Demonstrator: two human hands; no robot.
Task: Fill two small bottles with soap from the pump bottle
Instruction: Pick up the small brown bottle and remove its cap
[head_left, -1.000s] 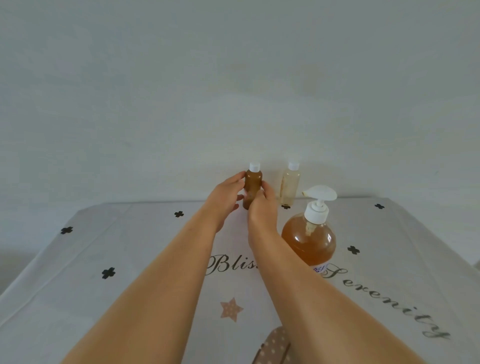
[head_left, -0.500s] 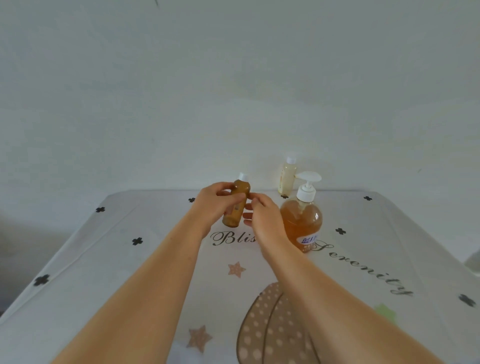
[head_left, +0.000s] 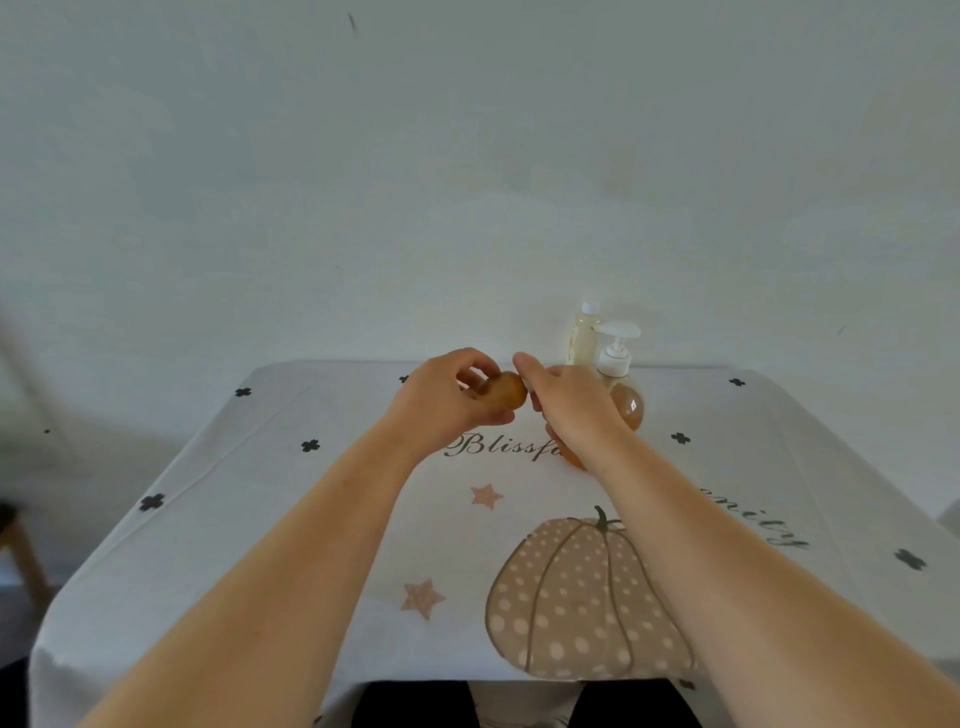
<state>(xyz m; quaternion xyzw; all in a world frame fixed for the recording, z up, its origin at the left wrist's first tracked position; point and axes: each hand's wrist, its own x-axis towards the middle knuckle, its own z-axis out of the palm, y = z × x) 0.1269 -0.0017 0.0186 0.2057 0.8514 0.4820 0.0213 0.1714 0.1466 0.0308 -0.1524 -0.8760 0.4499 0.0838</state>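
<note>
Below, pumpkin-print tablecloth (head_left: 260, 519) under pump bottle (head_left: 626, 405); plain wall (head_left: 467, 182) behind.

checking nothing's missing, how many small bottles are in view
2: amber bottle in the left hand; pale bottle standing behind the pump bottle. None appear hidden.
</note>
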